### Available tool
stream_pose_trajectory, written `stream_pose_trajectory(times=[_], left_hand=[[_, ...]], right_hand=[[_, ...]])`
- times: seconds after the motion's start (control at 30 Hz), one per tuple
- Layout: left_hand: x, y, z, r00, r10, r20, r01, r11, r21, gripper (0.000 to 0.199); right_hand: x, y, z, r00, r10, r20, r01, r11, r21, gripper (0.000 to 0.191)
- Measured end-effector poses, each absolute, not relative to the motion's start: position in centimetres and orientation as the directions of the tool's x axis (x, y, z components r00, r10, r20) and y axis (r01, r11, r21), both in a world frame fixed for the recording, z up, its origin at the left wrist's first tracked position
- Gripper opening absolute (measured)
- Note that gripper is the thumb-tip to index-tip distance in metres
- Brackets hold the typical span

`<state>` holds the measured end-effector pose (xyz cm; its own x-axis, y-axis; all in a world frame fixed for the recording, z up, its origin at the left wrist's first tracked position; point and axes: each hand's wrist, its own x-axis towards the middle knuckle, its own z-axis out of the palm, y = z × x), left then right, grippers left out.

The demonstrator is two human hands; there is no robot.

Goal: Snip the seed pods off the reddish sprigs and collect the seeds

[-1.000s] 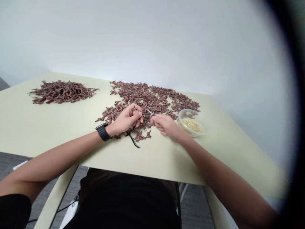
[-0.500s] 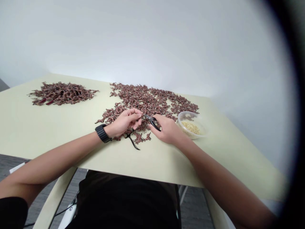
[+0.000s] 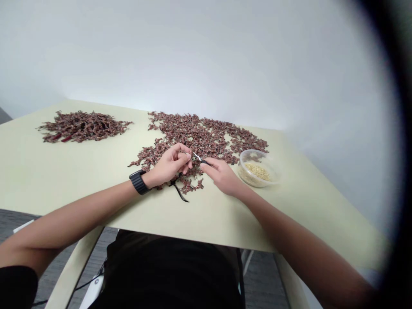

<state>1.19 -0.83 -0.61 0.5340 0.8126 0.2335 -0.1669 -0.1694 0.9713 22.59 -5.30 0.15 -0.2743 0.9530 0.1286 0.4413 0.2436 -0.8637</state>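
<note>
My right hand (image 3: 222, 176) is closed around a pair of black-handled pliers (image 3: 197, 156), whose metal jaws point left to the fingertips of my left hand. With thumb and forefinger pinched, my left hand (image 3: 175, 162) holds something too small to make out at the jaw tips. Both hands are over the near part of a wide spread of small reddish-brown pieces (image 3: 189, 128). A second black-handled tool (image 3: 180, 192) lies on the table just below my left hand, its upper end hidden.
A clear round plastic tub (image 3: 257, 182) with small gold-coloured bits inside stands right of my right hand. Another heap of reddish-brown pieces (image 3: 85, 126) lies at the table's left. The pale yellow table (image 3: 199, 227) meets a white wall behind.
My right hand has turned and its fingers have closed further round the pliers, so the handles now show less. The left hand stays almost in place.
</note>
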Motion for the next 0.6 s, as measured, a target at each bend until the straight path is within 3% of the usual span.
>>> stream_pose_trajectory(times=[0.07, 0.13, 0.2, 0.27, 0.37, 0.47, 0.53, 0.6], left_hand=[[1.3, -1.1, -0.7, 0.511, 0.817, 0.268, -0.136, -0.231, 0.963, 0.03], [1.2, -1.3, -0.8, 0.472, 0.826, 0.308, -0.098, -0.297, 0.95, 0.031], [0.9, -1.5, -0.8, 0.438, 0.823, 0.361, -0.032, -0.387, 0.922, 0.031], [0.7, -1.6, -0.7, 0.431, 0.808, 0.401, 0.045, -0.464, 0.885, 0.031], [0.7, -1.4, -0.5, 0.448, 0.806, 0.386, 0.037, -0.448, 0.893, 0.03], [1.0, -1.0, -0.5, 0.483, 0.822, 0.301, -0.068, -0.307, 0.949, 0.029], [1.2, -0.8, -0.6, 0.504, 0.828, 0.246, -0.121, -0.214, 0.969, 0.028], [1.3, -0.7, -0.6, 0.515, 0.833, 0.201, -0.163, -0.134, 0.977, 0.026]], right_hand=[[22.4, -5.4, 0.5, -0.332, 0.938, -0.097, 0.178, -0.039, -0.983, 0.035], [22.5, -5.4, 1.2, -0.465, 0.841, -0.277, -0.045, -0.335, -0.941, 0.037], [22.9, -5.4, 1.9, -0.591, 0.733, -0.337, -0.141, -0.505, -0.852, 0.038], [23.1, -5.3, 2.3, -0.646, 0.681, -0.344, -0.152, -0.557, -0.817, 0.038], [23.1, -5.3, 2.1, -0.561, 0.763, -0.321, -0.076, -0.434, -0.898, 0.041], [22.9, -5.3, 0.9, -0.291, 0.954, -0.078, 0.244, -0.005, -0.97, 0.037], [22.9, -5.3, 0.2, -0.204, 0.959, 0.198, 0.544, 0.279, -0.791, 0.031], [23.2, -5.3, -0.3, -0.241, 0.905, 0.35, 0.711, 0.411, -0.571, 0.025]])
